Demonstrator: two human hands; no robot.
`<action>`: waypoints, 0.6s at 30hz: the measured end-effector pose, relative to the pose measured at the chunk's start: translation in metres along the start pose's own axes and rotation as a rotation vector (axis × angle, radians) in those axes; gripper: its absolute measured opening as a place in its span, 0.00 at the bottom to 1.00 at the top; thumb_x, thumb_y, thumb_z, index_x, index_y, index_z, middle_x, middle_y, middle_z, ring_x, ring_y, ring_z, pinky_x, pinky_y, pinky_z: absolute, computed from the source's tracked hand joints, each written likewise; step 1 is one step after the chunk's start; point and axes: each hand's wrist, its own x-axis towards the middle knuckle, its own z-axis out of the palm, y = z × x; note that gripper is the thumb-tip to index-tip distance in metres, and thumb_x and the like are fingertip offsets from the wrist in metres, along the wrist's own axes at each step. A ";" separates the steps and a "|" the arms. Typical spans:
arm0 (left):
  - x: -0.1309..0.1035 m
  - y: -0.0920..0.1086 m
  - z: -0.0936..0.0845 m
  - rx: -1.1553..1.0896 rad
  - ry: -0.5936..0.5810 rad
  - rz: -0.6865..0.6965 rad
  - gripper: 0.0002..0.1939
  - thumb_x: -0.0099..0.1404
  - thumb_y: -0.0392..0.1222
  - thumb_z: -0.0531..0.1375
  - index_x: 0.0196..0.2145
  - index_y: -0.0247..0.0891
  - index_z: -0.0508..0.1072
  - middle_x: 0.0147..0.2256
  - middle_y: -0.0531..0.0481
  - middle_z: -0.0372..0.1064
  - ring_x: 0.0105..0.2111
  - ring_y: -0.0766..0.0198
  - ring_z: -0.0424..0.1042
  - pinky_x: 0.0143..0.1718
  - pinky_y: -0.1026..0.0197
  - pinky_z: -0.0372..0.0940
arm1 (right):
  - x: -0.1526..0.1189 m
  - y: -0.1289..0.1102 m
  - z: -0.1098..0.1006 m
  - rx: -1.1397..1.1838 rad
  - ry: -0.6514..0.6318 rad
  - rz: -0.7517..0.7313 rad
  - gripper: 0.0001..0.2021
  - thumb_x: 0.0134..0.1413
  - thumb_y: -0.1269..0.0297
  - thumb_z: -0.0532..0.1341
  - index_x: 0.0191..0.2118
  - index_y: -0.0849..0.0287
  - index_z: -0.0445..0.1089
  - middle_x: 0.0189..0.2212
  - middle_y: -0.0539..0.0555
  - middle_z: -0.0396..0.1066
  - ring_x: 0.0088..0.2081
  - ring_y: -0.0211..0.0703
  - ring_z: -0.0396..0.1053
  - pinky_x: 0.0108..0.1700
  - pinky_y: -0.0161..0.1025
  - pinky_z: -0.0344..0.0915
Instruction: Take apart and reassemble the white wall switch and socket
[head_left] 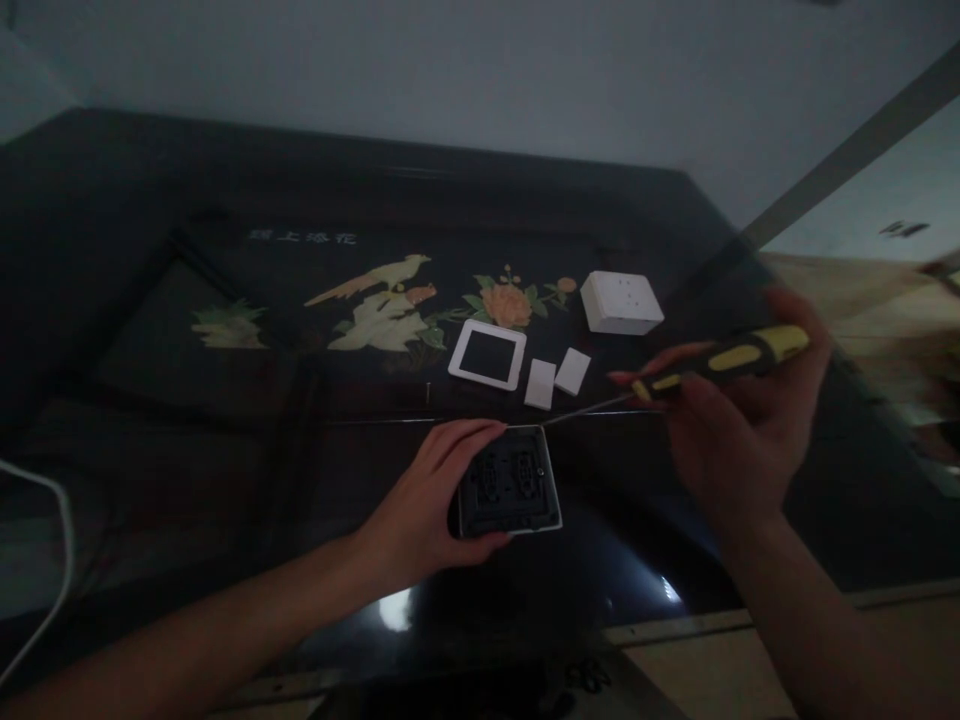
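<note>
**Left hand steadies an opened switch unit, right hand grasps a screwdriver; frame and two caps lie apart**

The person's left hand grips the black switch module by its left side, fingers on the far edge and thumb on the near one. The right hand is closed around a yellow-and-black screwdriver. The module sits at the near middle of the dark tabletop, open face up, a pale rim around it.

The screwdriver's tip is by the module's far right corner; whether it touches cannot be told. It is away from what looks like a screw head on the module's right side. How tight that is, or whether a match hides at the left, cannot be told.

The outer parts are off: just beyond lie a white frame and, to its right, two white rocker caps. Module and rim appear together. A small screw-like piece lies left of the frame.

Farther right stands a white box with small holes on top, seemingly intact. A white cable curves at the left.
</note>
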 end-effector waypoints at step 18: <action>-0.002 -0.001 0.000 0.045 0.001 -0.008 0.43 0.56 0.43 0.66 0.64 0.46 0.51 0.60 0.43 0.54 0.59 0.49 0.58 0.61 0.45 0.59 | -0.019 0.008 -0.007 -0.013 -0.144 -0.088 0.26 0.52 0.75 0.63 0.53 0.44 0.62 0.33 0.47 0.76 0.27 0.45 0.78 0.29 0.44 0.80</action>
